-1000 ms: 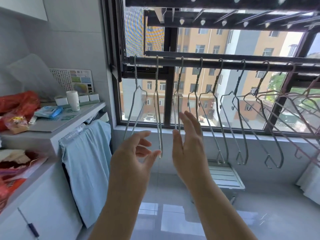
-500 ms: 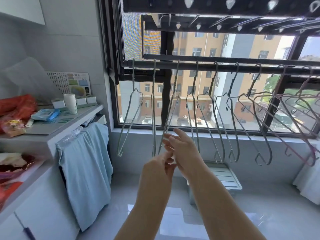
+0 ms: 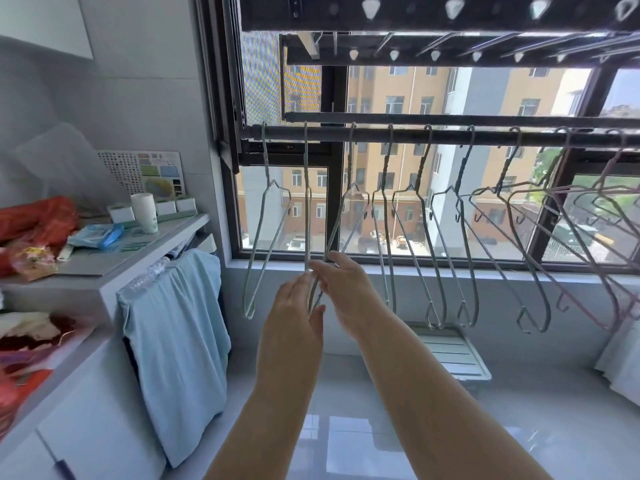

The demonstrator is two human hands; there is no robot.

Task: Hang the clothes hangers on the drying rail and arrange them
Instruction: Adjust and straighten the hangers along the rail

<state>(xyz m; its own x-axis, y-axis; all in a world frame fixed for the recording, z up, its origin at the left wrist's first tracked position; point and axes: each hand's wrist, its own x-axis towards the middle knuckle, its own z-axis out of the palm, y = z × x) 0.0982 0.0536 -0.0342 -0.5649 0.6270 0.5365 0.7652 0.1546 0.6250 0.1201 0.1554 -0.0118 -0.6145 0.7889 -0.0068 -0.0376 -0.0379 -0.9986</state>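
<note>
Left hand (image 3: pixel 294 317) and right hand (image 3: pixel 348 292), apart a second ago, have closed flat-fingered — neither clenched — on the lower ends of the second hanger (image 3: pixel 306 202) and third hanger (image 3: pixel 349 161) from the left end of the drying rail (image 3: pixel 370 134). Hanging looks done — spacing apparently underway.

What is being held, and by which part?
The lower end of a wire hanger sits between both hands: left hand flat against it; right hand: cannot be told.
</note>
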